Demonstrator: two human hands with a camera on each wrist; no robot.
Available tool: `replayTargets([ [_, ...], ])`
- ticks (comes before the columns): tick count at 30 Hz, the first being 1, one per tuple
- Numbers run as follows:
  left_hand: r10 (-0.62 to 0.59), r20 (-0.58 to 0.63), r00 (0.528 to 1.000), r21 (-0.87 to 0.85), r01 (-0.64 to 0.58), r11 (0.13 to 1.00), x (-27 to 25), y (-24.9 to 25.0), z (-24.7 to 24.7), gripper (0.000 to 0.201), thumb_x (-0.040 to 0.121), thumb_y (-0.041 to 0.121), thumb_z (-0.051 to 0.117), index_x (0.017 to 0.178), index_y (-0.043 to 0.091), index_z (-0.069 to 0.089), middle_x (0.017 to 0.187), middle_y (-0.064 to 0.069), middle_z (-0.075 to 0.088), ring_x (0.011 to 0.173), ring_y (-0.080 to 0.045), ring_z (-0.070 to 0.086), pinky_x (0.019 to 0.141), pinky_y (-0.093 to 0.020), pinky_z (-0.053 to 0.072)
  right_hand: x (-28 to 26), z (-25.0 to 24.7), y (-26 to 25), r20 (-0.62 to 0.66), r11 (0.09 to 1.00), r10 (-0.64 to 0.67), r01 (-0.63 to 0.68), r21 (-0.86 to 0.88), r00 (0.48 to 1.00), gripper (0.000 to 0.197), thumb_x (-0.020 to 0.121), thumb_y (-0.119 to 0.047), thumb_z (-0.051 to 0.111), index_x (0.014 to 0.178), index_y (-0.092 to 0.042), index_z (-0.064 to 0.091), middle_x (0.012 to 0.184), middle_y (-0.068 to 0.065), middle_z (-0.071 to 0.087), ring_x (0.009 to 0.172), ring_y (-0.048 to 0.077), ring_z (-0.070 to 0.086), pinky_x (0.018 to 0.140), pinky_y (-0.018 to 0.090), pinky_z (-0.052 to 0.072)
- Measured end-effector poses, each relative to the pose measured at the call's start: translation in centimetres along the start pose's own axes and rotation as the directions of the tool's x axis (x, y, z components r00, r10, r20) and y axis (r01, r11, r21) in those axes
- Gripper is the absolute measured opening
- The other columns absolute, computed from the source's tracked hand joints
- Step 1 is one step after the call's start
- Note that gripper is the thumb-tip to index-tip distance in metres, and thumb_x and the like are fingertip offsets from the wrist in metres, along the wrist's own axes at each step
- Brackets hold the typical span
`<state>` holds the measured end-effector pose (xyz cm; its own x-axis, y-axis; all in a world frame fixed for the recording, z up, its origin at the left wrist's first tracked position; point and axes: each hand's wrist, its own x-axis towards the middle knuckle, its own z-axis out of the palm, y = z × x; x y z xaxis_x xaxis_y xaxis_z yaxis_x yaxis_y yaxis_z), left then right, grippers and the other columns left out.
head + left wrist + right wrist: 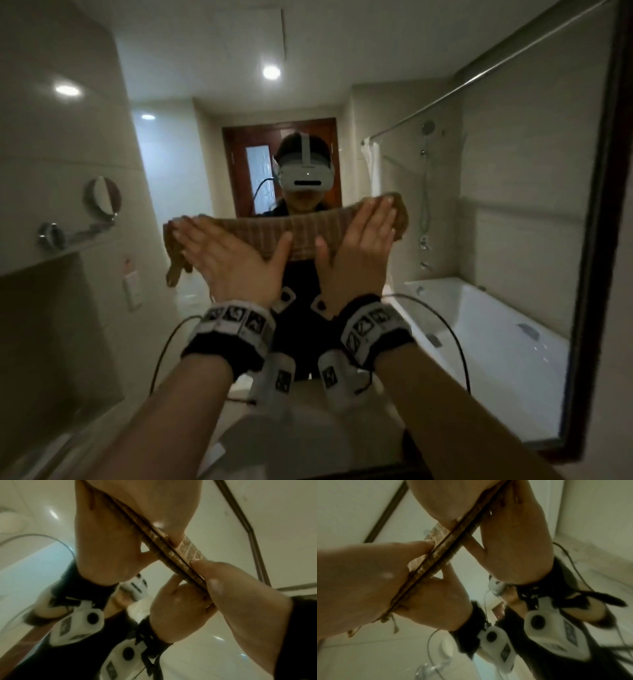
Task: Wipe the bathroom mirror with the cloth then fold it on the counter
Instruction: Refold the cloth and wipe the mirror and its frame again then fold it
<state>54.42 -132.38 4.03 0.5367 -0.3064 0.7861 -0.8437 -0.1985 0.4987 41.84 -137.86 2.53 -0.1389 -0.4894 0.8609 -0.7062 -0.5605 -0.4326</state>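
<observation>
Both hands are pressing a brown cloth [308, 236] flat against the mirror [513, 171], at about the height of the person's reflected chin. The left hand [226, 257] is lying open on the left end of the cloth, with its fingers straight, held together and pointing up and to the left; the thumb is spread toward the centre. The right hand [363, 243] is mirroring this posture on the right end, fingers straight and angled up and to the right, thumb spread inward. Neither hand is curling round or pinching the fabric; each is holding it in place by palm and finger pressure only.

The cloth is stretching between the two hands as a wide band, sagging slightly in the middle. Its left end is hanging down in loose folds below the left hand.

In the left wrist view, the cloth [178, 557] is appearing edge-on, sandwiched between the left hand [240, 588] and the glass. In the right wrist view, the cloth [436, 555] is likewise sitting edge-on beneath the right hand [359, 581], with frayed threads trailing from one end.

The mirror's dark frame [596, 240] is running down the right side of the head view.
</observation>
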Motion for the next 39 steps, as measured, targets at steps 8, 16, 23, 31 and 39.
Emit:
replayTargets([
  [8,0.005,-0.109,0.994,-0.032,-0.009,0.999,13.1,14.1,-4.3,0.129,0.071,0.086,0.036,0.148,-0.006,-0.011,0.156,-0.026,-0.015,0.146,-0.037,-0.013,0.115,-0.046,-0.013,17.9,-6.6,-3.4,-0.023,0.998,-0.021,0.019,-0.064,1.000,0.089,0.093,-0.057,0.030,0.150,-0.001,-0.008,0.157,0.021,-0.015,0.147,0.033,-0.010,0.120,0.042,-0.003],
  [16,0.011,-0.144,0.990,-0.085,-0.024,0.996,13.7,14.8,-4.3,0.127,0.072,0.087,0.033,0.148,-0.005,-0.013,0.156,-0.024,-0.018,0.146,-0.035,-0.016,0.116,-0.044,-0.014,19.2,-6.4,-3.4,-0.082,0.997,-0.042,0.036,-0.070,0.996,0.087,0.093,-0.058,0.026,0.151,-0.003,-0.008,0.158,0.019,-0.014,0.147,0.031,-0.008,0.120,0.042,-0.002],
  [23,0.010,-0.165,0.986,-0.073,-0.022,0.997,13.9,14.8,-3.8,0.127,0.072,0.087,0.031,0.148,-0.004,-0.013,0.157,-0.024,-0.017,0.146,-0.034,-0.016,0.118,-0.045,-0.011,19.1,-6.0,-3.5,-0.110,0.994,-0.039,0.027,-0.108,0.993,0.086,0.094,-0.058,0.024,0.151,-0.002,-0.008,0.158,0.020,-0.013,0.147,0.032,-0.008,0.120,0.042,-0.002],
  [31,0.019,-0.175,0.984,-0.062,-0.030,0.998,13.8,14.7,-3.7,0.126,0.072,0.088,0.028,0.148,-0.003,-0.013,0.157,-0.023,-0.017,0.146,-0.034,-0.016,0.115,-0.043,-0.015,19.2,-5.8,-3.2,-0.136,0.993,-0.077,0.064,-0.100,0.988,0.087,0.093,-0.059,0.025,0.151,-0.001,-0.005,0.158,0.021,-0.009,0.147,0.033,-0.005,0.120,0.043,0.000],
  [39,0.014,-0.192,0.981,0.020,-0.011,1.000,11.0,14.0,-2.4,0.121,0.075,0.087,0.023,0.149,-0.003,-0.011,0.158,-0.022,-0.015,0.147,-0.033,-0.013,0.119,-0.045,-0.007,18.2,-6.2,-1.1,-0.100,0.977,-0.186,0.174,-0.120,0.977,0.087,0.091,-0.058,0.025,0.151,-0.001,-0.002,0.159,0.021,-0.005,0.147,0.033,-0.003,0.120,0.043,0.002],
])
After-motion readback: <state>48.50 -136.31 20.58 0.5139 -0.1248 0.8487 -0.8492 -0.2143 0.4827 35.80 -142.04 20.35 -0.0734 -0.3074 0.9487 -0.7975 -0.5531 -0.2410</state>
